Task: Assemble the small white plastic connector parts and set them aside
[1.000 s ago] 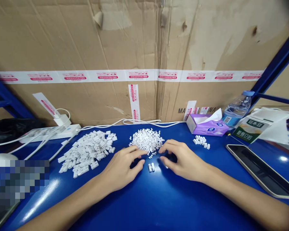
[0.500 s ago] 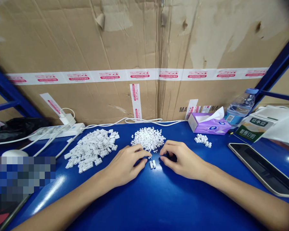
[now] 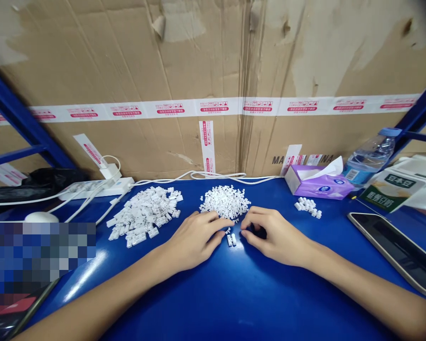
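Note:
My left hand [image 3: 200,239] rests on the blue table, its index finger stretched over a tiny white piece [image 3: 228,231] and its thumb apart below. Opposite it, my right hand [image 3: 275,234] is curled, with thumb and index tips close together but slightly apart; nothing shows between them. Between the hands lie a small white plastic connector housing [image 3: 229,240] and a rounded white piece [image 3: 234,239] side by side. Just behind the fingertips is a heap of tiny white clips [image 3: 224,200]. A larger pile of white plastic connector housings [image 3: 145,213] lies left of my left hand.
At the right are a small group of white pieces [image 3: 308,207], a purple tissue pack [image 3: 319,185], a water bottle [image 3: 371,156], a carton [image 3: 388,189] and a phone [image 3: 394,251]. A power strip [image 3: 99,187] with white cables lies left; cardboard [image 3: 156,147] stands behind.
The whole view has shifted, so the table things appear further right. Both hands stay around the same small pieces, with little visible finger movement.

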Demonstrator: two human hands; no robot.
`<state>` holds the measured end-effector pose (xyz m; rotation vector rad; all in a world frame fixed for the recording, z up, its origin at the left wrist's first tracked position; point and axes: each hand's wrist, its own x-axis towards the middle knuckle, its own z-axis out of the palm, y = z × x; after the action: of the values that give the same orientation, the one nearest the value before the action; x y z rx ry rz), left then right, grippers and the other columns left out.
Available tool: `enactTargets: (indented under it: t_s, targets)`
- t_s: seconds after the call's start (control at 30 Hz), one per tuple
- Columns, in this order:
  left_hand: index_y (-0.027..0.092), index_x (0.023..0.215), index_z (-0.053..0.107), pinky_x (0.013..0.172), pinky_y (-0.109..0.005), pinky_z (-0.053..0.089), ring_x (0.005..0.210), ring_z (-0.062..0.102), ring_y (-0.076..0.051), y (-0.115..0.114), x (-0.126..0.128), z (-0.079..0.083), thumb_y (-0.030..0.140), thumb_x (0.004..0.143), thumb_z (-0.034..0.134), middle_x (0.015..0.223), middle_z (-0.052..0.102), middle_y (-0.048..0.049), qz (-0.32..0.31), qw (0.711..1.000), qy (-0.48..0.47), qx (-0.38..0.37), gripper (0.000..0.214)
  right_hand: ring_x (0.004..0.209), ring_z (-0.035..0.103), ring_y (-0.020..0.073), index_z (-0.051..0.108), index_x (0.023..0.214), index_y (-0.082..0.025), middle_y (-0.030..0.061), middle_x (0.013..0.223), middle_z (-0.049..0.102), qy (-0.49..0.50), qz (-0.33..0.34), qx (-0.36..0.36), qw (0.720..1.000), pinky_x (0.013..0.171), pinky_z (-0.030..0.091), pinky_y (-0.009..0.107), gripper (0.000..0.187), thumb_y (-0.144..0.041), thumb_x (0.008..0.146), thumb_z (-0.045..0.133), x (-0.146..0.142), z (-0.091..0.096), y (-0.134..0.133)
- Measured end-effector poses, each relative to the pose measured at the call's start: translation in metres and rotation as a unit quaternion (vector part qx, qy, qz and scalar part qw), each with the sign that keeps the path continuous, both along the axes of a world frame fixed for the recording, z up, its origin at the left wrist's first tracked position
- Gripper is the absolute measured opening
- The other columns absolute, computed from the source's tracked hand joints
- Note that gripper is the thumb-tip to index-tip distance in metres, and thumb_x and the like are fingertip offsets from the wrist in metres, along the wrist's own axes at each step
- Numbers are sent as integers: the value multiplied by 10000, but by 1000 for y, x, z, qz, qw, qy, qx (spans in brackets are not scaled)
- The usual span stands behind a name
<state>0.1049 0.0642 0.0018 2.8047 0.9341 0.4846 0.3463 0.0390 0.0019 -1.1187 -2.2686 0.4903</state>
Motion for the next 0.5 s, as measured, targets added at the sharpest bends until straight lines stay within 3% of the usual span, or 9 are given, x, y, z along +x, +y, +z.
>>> enactTargets:
  t_s: [0.5]
  targets:
    - [203,929,707,688,-305,458,763,615,-169,4,-3,1,216,973,594,860,651,-15,5,997,-66,-42,122,804,603,162,695,950,-192,33,917,663,-1,11,2,1000,739,480,308,130,-139,869,609,2,2,-3]
